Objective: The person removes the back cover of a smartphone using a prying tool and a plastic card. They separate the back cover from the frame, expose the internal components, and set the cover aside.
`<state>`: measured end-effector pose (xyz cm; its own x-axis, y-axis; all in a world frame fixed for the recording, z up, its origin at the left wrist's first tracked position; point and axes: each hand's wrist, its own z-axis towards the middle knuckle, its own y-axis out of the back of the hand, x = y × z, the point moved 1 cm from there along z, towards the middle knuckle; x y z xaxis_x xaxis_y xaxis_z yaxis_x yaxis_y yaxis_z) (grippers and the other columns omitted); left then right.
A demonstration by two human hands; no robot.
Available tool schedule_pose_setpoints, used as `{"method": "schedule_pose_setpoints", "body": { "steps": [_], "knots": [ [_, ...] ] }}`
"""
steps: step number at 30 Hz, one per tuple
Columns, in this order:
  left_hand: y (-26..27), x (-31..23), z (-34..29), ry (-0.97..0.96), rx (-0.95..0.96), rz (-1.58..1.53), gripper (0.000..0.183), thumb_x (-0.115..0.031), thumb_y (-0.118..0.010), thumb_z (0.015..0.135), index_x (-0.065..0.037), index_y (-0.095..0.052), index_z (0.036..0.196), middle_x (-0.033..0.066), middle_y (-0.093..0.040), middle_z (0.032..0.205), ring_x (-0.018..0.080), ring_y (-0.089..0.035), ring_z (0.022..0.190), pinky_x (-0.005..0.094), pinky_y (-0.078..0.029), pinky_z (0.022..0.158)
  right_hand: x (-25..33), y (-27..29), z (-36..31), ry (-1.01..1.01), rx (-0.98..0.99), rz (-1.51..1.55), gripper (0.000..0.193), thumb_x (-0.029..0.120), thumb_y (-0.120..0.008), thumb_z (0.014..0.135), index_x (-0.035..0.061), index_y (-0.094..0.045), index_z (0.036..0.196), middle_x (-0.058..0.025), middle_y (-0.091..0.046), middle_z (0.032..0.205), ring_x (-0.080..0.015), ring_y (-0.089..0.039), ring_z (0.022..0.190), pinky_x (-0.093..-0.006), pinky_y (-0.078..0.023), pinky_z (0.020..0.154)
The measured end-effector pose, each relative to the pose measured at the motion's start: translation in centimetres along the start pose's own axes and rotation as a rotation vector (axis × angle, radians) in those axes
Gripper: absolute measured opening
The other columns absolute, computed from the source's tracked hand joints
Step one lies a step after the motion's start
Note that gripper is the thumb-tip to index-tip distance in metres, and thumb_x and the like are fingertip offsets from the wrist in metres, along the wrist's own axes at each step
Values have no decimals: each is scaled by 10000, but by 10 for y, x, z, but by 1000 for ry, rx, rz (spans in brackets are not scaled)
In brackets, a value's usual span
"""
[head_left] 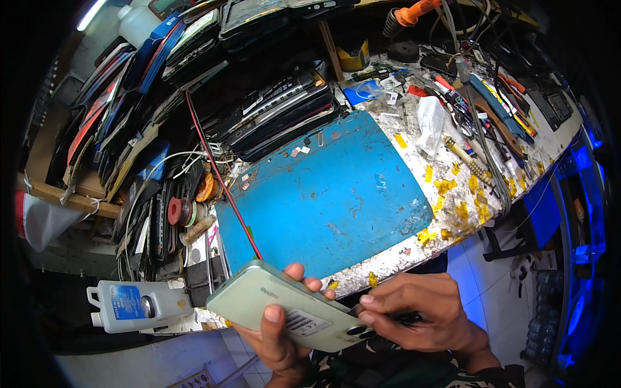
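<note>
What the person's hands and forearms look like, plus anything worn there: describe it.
Both the left hand and the right hand are bare, with no glove, ring or watch visible. Camouflage-patterned clothing in dark tones shows at the lower edge; whether it includes sleeves is unclear.

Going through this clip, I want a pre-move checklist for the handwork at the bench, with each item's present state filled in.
1. Left hand grip on the pale green rectangular phone: ok; thumb on its back, fingertips over the far edge.
2. Right hand placed at the phone's edge: ok; fingertips near the round dark camera lenses.
3. Anything held in the right fingertips: cannot tell; the fingers hide it.
4. Blue rectangular mat free of loose bits: not ok; small pieces lie near its far edge.
5. Thin red cable apart from the phone: cannot tell; they meet in this view.
</note>
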<state>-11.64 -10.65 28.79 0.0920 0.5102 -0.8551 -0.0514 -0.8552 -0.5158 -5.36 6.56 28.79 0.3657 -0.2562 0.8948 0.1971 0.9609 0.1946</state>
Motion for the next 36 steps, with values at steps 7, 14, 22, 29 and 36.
{"method": "schedule_pose_setpoints", "body": {
  "steps": [7, 14, 22, 29, 36],
  "knots": [
    [4, -3, -7, 10, 66, -91, 553, -238, -733, 862, 63, -436, 1218, 280, -637, 1071, 366, -680, 889, 575, -605, 750, -3, -4, 1, 76, -60, 36, 208, -41, -819, 714, 11, -682, 862, -143, -725, 819, -220, -725, 692, -288, -573, 584],
    [5, 1, -14, 105, 151, 24, 550, -183, -716, 879, 90, -440, 1268, 313, -631, 1119, 403, -690, 935, 562, -594, 820, -3, -3, 1, 62, -94, 76, 220, -64, -817, 712, 14, -676, 862, -144, -720, 803, -208, -719, 687, -284, -569, 588],
    [8, 5, -14, 107, 224, 6, 489, -120, -664, 903, 96, -442, 1281, 328, -619, 1159, 413, -681, 986, 545, -577, 866, -5, -3, 2, 67, -137, 61, 218, -58, -810, 732, 12, -674, 887, -148, -718, 791, -213, -720, 704, -293, -570, 618],
    [6, 6, -15, 89, 298, 60, 451, -97, -638, 917, 114, -462, 1275, 316, -624, 1170, 398, -669, 1030, 517, -551, 922, -5, -3, 2, 44, -155, 113, 211, -53, -809, 741, 8, -671, 889, -163, -717, 810, -208, -721, 728, -298, -571, 642],
    [2, 10, -22, 145, 158, 306, 639, -217, -770, 799, 36, -422, 1271, 228, -634, 1099, 347, -676, 1026, 462, -573, 879, -1, 0, 1, 19, -169, 158, 186, -77, -766, 774, -56, -688, 941, -187, -724, 880, -246, -737, 833, -308, -598, 709]
  ]
}}
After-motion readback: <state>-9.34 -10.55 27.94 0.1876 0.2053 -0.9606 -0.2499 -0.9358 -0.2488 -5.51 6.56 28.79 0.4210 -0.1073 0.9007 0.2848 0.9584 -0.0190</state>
